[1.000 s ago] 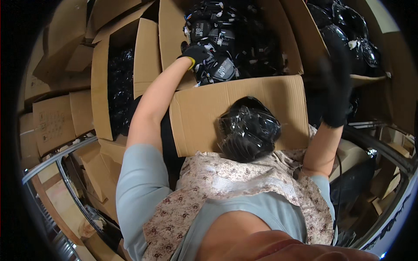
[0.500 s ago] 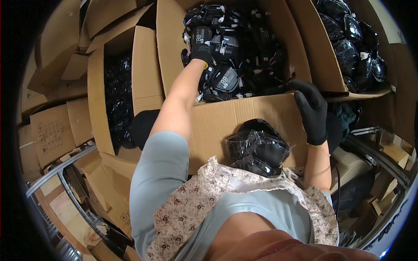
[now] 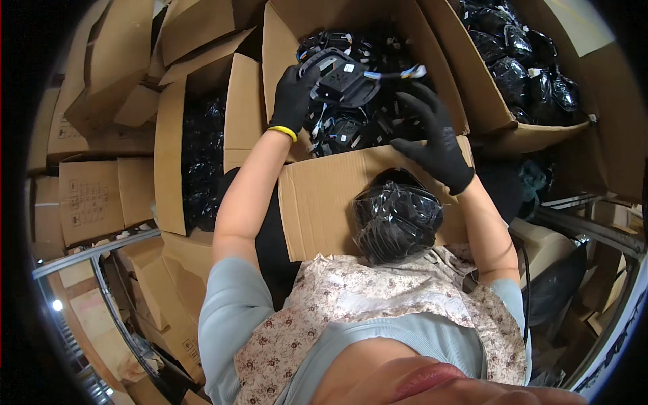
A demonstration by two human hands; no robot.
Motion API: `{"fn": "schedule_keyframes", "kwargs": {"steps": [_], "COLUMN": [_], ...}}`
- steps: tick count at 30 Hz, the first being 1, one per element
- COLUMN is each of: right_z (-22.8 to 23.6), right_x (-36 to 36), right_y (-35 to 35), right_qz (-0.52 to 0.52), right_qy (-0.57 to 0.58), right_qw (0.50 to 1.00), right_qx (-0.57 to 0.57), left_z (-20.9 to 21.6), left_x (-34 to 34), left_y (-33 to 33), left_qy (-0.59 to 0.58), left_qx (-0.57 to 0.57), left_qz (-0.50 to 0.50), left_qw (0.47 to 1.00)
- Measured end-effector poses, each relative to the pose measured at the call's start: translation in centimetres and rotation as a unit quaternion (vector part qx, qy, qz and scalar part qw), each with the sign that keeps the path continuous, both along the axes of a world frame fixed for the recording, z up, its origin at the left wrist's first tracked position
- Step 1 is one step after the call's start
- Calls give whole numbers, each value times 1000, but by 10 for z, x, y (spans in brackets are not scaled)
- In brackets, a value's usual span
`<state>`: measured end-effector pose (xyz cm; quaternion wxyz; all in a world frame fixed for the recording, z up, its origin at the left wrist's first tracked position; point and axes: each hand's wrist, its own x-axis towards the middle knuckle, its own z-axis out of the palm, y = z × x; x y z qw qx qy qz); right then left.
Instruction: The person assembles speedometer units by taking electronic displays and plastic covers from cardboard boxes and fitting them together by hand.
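Observation:
My left hand (image 3: 293,100), in a black glove, grips the left edge of a black dashboard display (image 3: 343,86) lifted above the open cardboard box (image 3: 364,17). The display's back faces up, with a small white sticker on it. Its bundled wires (image 3: 398,74) stretch to the right and end in a white plug. My right hand (image 3: 435,142), also gloved in black, has its fingers spread beside those wires, over the box's near right edge, and holds nothing. More dashboard displays (image 3: 346,131) with cables and white plugs lie beneath in the box.
Close to my body, a plastic-wrapped black bundle (image 3: 397,219) rests on the near cardboard flap (image 3: 317,196). A box at the right holds several wrapped black items (image 3: 509,81); another at the left holds black wrapped things (image 3: 201,162). Stacked cartons (image 3: 91,196) stand farther left.
My left hand has come up out of the pile with a dashboard display, now back side up. My right hand has moved left and spread its fingers. The view has shifted somewhat.

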<state>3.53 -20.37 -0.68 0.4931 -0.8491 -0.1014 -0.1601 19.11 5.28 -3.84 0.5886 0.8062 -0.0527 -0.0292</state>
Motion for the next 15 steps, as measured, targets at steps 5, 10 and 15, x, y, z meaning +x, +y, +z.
{"fn": "schedule_keyframes", "kwargs": {"steps": [5, 10, 15], "right_z": [16, 23, 12], "right_x": [33, 40, 23], "right_y": [2, -8, -11], "right_qz": [16, 60, 33], "right_qy": [-189, -72, 89], "right_qw": [978, 983, 915], "right_qx": [-81, 155, 392], "left_z": [38, 73, 78], "left_x": [-30, -60, -81], "left_y": [-17, -22, -31], "left_qy": [230, 268, -19], "left_qx": [-264, -297, 2], "left_qz": [-115, -201, -225], "left_qw": [930, 894, 974]}}
